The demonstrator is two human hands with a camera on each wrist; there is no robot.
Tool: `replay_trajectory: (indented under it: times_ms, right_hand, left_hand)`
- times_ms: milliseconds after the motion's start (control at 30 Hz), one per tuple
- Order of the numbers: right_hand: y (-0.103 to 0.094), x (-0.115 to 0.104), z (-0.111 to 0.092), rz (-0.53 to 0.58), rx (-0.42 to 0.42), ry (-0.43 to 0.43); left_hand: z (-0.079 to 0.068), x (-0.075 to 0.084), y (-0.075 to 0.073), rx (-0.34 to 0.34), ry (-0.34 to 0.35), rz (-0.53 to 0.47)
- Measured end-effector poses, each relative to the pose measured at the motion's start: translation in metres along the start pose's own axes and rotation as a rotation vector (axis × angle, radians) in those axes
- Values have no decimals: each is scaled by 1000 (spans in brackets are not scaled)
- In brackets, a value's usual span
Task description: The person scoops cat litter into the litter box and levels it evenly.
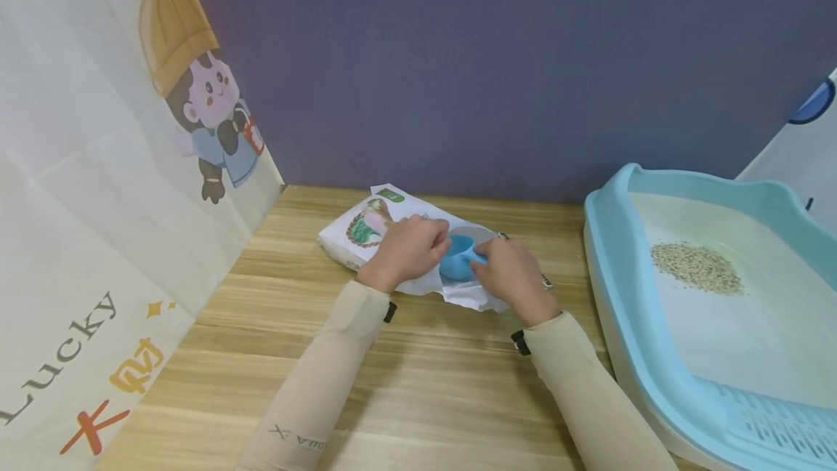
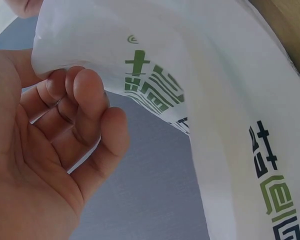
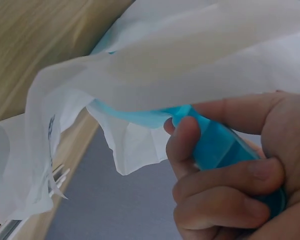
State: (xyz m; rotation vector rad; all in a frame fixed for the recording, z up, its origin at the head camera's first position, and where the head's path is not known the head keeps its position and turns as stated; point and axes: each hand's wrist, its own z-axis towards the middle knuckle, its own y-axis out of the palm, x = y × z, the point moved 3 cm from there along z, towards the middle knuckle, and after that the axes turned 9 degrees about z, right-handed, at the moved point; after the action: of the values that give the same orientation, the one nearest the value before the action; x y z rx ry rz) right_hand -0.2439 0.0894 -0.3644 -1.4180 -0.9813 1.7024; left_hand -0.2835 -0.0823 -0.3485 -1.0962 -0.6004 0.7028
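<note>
A white printed bag [image 1: 418, 207] lies on its side on the wooden table, its torn mouth facing right. My left hand [image 1: 410, 247] pinches the upper edge of that mouth; the left wrist view shows the fingertips curled against the white film [image 2: 140, 30]. In my right hand [image 1: 513, 275] is the handle of a light blue scoop [image 1: 458, 262], gripped by curled fingers, as the right wrist view shows the blue handle [image 3: 222, 145]. The scoop's cup sits in the bag's mouth, partly covered by film. What the cup holds cannot be seen.
A blue and white litter box [image 1: 644, 333] stands on the right, with a small heap of beige pellets [image 1: 698, 267] on its floor. A dark partition [image 1: 458, 78] rises behind the table [image 1: 405, 398]. On the left hangs a white printed cloth [image 1: 85, 187].
</note>
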Motion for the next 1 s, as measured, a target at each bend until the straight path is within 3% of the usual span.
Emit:
replay_trajectory:
  times_ms: [667,1000]
  right_hand:
    - [13,12,11,115,44,-49]
    - [20,15,13,120,41,-64]
  left_hand:
    - [0,1,-1,-33,-15,4]
    - [1,1,-1,-28,-21,2]
